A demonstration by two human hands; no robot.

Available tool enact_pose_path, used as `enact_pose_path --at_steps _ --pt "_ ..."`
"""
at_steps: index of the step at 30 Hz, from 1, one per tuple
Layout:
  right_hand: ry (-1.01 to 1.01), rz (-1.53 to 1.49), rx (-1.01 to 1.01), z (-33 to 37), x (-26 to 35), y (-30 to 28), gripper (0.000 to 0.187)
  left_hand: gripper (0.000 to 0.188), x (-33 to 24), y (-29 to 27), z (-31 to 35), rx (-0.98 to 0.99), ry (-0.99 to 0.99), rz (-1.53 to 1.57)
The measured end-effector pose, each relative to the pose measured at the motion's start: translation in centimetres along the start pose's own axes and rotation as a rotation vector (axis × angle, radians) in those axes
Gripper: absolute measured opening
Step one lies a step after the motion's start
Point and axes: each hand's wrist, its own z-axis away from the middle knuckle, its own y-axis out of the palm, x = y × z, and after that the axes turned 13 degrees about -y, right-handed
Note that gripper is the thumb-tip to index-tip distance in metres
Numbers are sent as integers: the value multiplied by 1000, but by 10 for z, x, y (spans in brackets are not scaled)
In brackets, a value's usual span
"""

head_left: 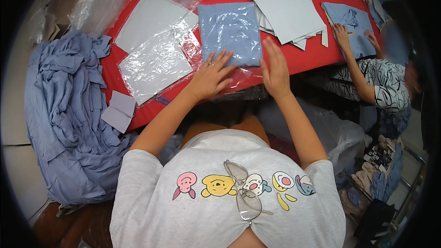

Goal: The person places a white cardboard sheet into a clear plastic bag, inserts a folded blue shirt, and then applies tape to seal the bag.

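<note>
A folded blue garment in a clear plastic bag [229, 30] lies flat on the red-covered table in front of me. My left hand [212, 76] rests on its lower left corner, fingers spread and a ring on one of them. Along the lower right edge of the bag stands my right hand [275, 69], its fingers stretched out and nothing in its grasp. The bag's loose, unfilled end [243, 77] spreads below the garment toward the table's near edge.
Left of the bag lie white boards [149, 23] partly under clear plastic bags [156, 71], a spiral notepad [119, 110] and a blue pen [161, 100]. More white boards [287, 11] are stacked right. Blue garments [69, 110] heap at far left. A co-worker [367, 80] handles a blue garment [351, 23].
</note>
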Motion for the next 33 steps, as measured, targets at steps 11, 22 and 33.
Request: enact_pose_path --at_steps 11,22,33 --pt "21 90 208 -68 -60 128 62 63 36 20 -116 -355 -353 -162" --pt "-31 153 201 -52 -69 123 60 66 39 22 -110 -350 -314 -152" --pt "-329 4 743 63 -52 -4 77 114 17 -24 53 323 13 -104"
